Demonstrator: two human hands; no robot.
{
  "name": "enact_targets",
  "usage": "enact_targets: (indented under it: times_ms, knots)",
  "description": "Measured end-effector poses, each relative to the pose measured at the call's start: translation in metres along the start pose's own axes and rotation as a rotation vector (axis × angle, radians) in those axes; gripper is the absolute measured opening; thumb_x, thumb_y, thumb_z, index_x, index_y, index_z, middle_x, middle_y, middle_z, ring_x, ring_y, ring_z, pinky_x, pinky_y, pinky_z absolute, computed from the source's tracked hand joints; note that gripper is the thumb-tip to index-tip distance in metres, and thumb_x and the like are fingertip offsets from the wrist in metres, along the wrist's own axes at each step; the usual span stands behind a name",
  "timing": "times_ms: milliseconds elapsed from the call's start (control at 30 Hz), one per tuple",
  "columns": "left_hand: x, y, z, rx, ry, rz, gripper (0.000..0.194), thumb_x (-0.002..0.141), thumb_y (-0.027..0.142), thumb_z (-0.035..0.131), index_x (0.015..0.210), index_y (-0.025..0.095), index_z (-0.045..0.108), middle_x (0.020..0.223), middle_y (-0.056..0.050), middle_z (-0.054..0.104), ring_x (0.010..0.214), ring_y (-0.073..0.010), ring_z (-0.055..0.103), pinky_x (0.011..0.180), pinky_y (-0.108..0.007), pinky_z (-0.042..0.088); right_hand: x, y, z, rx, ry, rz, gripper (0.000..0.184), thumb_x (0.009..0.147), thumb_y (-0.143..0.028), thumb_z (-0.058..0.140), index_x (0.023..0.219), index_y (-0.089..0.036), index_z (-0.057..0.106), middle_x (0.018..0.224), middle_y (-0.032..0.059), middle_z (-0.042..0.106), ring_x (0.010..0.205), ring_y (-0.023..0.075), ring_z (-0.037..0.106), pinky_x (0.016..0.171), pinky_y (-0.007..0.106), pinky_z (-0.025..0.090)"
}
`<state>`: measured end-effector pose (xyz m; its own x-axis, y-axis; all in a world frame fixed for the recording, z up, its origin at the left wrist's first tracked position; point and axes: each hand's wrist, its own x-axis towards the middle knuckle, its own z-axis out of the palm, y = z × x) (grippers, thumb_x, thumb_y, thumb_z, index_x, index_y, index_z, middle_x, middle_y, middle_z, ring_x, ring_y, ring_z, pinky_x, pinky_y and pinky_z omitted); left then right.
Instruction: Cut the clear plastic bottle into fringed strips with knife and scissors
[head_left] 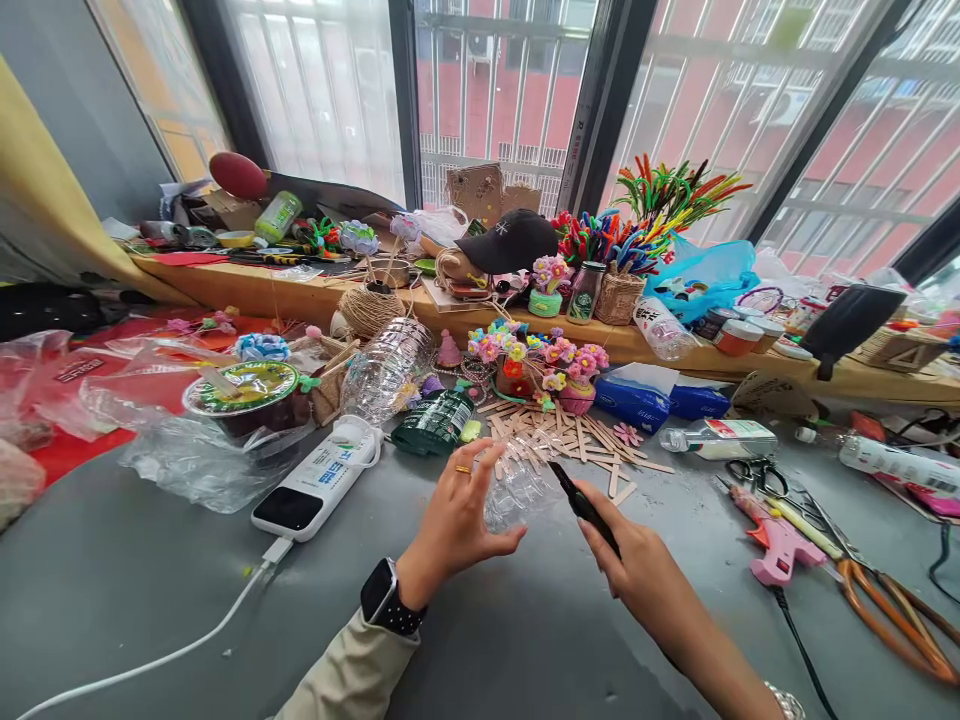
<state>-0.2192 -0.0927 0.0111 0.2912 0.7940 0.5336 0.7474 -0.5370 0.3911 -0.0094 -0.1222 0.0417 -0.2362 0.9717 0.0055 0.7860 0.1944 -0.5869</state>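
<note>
My left hand, with a ring and a watch at the wrist, curls its fingers and thumb around a clear plastic bottle piece. The piece is see-through, with ridged sides, so its exact outline is hard to make out. In my right hand is a black utility knife, pointing up and left at the bottle piece's right side. Whether the blade touches the plastic I cannot tell. Loose wooden craft sticks lie just behind the piece. A dark green cut container rests beyond my left hand.
At left stand a white charging device with a cable and a lidded bowl. A pink glue gun, orange-handled scissors and a plastic bottle lie at right. Fuzzy flowers and tissue packs line the back.
</note>
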Motion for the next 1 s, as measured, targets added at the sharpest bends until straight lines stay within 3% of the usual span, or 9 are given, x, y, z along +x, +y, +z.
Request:
enact_targets:
  times_ms: [200,333,567,800,1000]
  knots:
    - [-0.001,-0.002,0.003,-0.091,-0.008,-0.018,0.078,0.061,0.036,0.068,0.126,0.023,0.027,0.126,-0.012,0.032,0.121,-0.0286,0.028,0.1,-0.046,0.028,0.005,0.001,-0.002,-0.053,-0.047,0.043,0.047,0.086,-0.035,0.025,0.13,-0.023,0.037,0.052,-0.0025,0.057,0.038,0.0152,0.052,0.053,0.027,0.045]
    - [0.001,0.001,0.009,-0.217,0.019,-0.116,0.067,0.063,0.043,0.068,0.119,0.026,0.036,0.129,-0.011,0.028,0.123,-0.0296,0.027,0.099,-0.048,0.029,0.006,0.003,-0.002,-0.092,-0.042,0.032,0.047,0.085,-0.034,0.026,0.13,-0.024,0.037,0.061,0.0003,0.064,0.042,0.0163,0.056,0.053,0.027,0.046]
    - [0.006,0.016,0.031,-0.265,0.31,-0.286,0.031,0.073,0.03,0.058,0.101,0.023,0.047,0.113,-0.008,0.04,0.112,-0.0243,0.04,0.095,-0.047,0.033,0.005,0.009,0.002,-0.17,0.023,-0.029,0.044,0.086,-0.03,0.029,0.128,-0.027,0.04,0.094,0.0053,0.069,0.078,0.0228,0.065,0.063,0.03,0.047]
    - [0.005,0.017,0.034,-0.267,0.327,-0.241,0.028,0.073,0.025,0.057,0.099,0.023,0.047,0.115,-0.007,0.039,0.113,-0.0234,0.037,0.096,-0.045,0.032,0.011,-0.001,0.001,-0.199,0.023,-0.02,0.044,0.086,-0.027,0.029,0.13,-0.024,0.038,0.098,0.0075,0.068,0.082,0.0239,0.065,0.067,0.032,0.048]
    - [0.005,0.014,0.033,-0.272,0.301,-0.224,0.029,0.073,0.026,0.058,0.099,0.023,0.047,0.115,-0.007,0.039,0.113,-0.0231,0.037,0.096,-0.044,0.031,0.005,0.004,-0.005,-0.184,-0.042,0.014,0.044,0.086,-0.028,0.029,0.129,-0.024,0.039,0.083,0.0052,0.07,0.072,0.0225,0.066,0.063,0.031,0.047]
